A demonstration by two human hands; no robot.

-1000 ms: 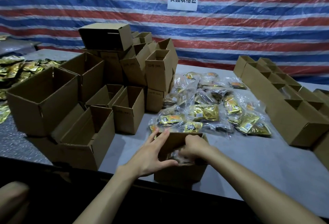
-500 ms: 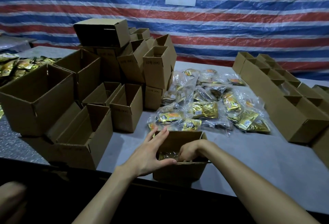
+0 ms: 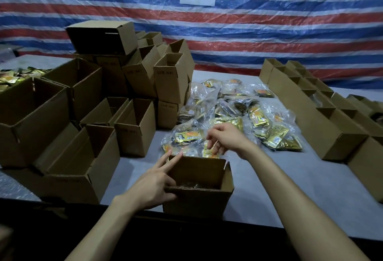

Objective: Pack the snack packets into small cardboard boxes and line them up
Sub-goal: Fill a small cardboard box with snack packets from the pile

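A small open cardboard box [image 3: 199, 200] stands at the table's near edge, with a clear snack bag faintly visible inside. My left hand [image 3: 153, 184] rests against its left wall, fingers straight along the rim and thumb on the near rim. My right hand [image 3: 224, 139] hovers just beyond the box, above the near edge of the pile of gold and orange snack packets in clear bags [image 3: 234, 115], fingers loosely curled and holding nothing.
Several open cardboard boxes [image 3: 134, 126] are stacked and scattered at left and centre. A line of small boxes [image 3: 323, 124] runs along the right side. More gold packets [image 3: 12, 78] lie far left. The grey table [image 3: 279, 188] ends near me.
My right hand has come up out of the box, leaving the snack bag inside, and moved forward over the packet pile. My left hand stays at the box.
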